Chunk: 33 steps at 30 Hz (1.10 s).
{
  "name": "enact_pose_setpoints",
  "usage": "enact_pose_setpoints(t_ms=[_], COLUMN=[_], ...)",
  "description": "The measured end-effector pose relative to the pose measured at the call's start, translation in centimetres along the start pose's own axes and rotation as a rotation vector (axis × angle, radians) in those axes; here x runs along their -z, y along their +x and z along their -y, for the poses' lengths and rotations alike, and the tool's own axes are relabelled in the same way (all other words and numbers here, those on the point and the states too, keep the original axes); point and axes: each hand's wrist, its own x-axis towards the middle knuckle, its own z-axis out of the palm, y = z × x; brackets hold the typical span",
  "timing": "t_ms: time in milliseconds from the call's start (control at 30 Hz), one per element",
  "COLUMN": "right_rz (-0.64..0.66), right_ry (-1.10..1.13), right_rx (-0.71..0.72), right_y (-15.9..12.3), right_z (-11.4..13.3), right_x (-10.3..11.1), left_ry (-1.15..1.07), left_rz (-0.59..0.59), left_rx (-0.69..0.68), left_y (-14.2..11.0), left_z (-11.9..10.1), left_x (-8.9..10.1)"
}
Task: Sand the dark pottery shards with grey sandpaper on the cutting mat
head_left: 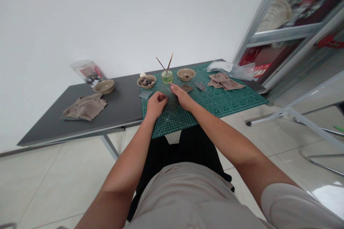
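Observation:
Over the green cutting mat (pixel 231 102), my left hand (pixel 156 104) has its fingers curled together. Something small and dark may be between the fingertips, too small to make out. My right hand (pixel 182 97) is beside it with the fingers stretched out and nothing visible in them. Just behind the hands stands a glass jar (pixel 167 77) of yellowish liquid with two thin brushes (pixel 169 62) in it. A bowl of small stones (pixel 147 81) is behind my left hand. Near my right hand lie a brown sandpaper piece (pixel 186 88) and a grey piece (pixel 200 86).
A bowl (pixel 186 74) with a few small dark bits stands at the back. Right of it lie a crumpled brown cloth (pixel 224 81) and a plastic bag (pixel 243 70). On the left are another cloth (pixel 86 107), a bowl (pixel 104 86) and a clear container (pixel 87 71). A grey-blue sheet (pixel 145 94) lies left.

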Motion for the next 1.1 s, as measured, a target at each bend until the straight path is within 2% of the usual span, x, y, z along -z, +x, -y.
enact_pose_setpoints(t_ms=[133,233,333,467,633,800,967,1100], right_rz=[-0.052,-0.029,0.015,-0.037,0.052,0.035,0.043,0.021], right_ry=[0.244,0.341,0.305,0.206,0.345,0.464,0.436,0.374], right_rx=[-0.093,-0.111,-0.093,-0.062,-0.157,-0.222,-0.225,-0.247], right_y=[-0.2,-0.5,-0.7,-0.8,-1.0,-1.0,-1.1,-1.3], right_z=[-0.1,0.3,1.0,2.1,2.7,2.2,2.4,2.9], right_x=[-0.1,-0.1,-0.1,-0.2,-0.4,-0.4,-0.5,-0.7], left_ry=[-0.024,-0.055,-0.073,-0.103,-0.096,-0.094,-0.071,-0.103], left_rz=[-0.005,0.000,-0.004,-0.025,-0.057,-0.036,-0.062,-0.078], left_rx=[-0.032,-0.028,-0.010,0.006,0.020,0.046,0.052,0.106], left_y=[0.1,0.1,0.0,0.0,-0.1,-0.1,-0.2,-0.2], left_z=[0.3,0.2,0.2,0.3,0.4,0.3,0.4,0.6], left_x=[-0.1,-0.1,-0.1,-0.1,0.1,0.3,0.4,0.3])
